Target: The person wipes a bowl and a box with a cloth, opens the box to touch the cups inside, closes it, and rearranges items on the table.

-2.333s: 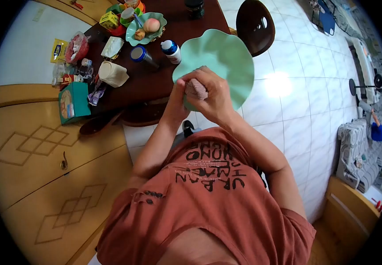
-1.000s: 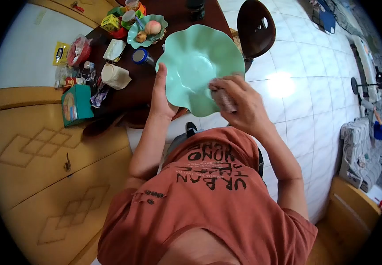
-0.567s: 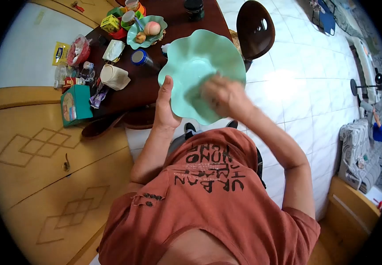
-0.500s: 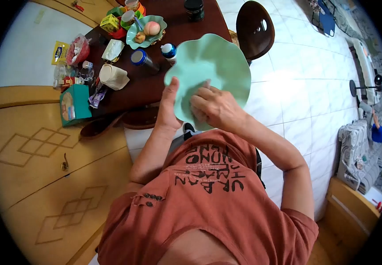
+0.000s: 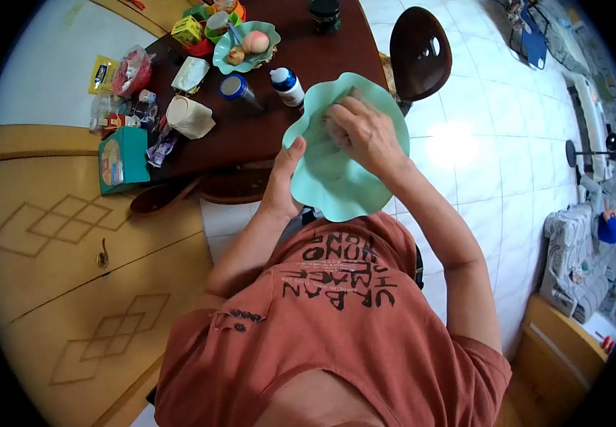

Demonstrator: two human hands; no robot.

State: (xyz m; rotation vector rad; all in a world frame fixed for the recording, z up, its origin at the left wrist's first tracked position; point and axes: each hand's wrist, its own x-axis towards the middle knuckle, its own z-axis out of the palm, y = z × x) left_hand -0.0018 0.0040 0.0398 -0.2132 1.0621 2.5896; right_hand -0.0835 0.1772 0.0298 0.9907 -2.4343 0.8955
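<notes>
- The bowl (image 5: 343, 186), green with a wavy rim, is held just in front of the shirt (image 5: 329, 320), overlapping the near right corner of the tabletop (image 5: 301, 28).
- Its hollow faces up at the wearer; its longer span, as seen, runs from the shirt hem away toward the tabletop.
- The left hand (image 5: 282, 183) grips the bowl's left side, thumb over the rim; its other fingers are hidden beneath.
- The right hand (image 5: 372, 135) is inside the bowl, fingers bent close together over a bunched cloth (image 5: 338, 132) against the upper part of the hollow.
- One end of the cloth pokes out past the fingertips, away from the wearer; the fingers cover too much to tell its full long axis.
- Large black letters on the shirt appear upside down; one row seems to read "URBAN", the rest is too distorted to be sure.
- A blue and white bottle (image 5: 288, 87) stands just beyond the bowl's rim, near the tabletop's right edge; its label is too small to read.
- Print on the teal box (image 5: 134, 155), at the near left corner, and on the yellow packet (image 5: 103, 74), by the left edge, cannot be made out.
</notes>
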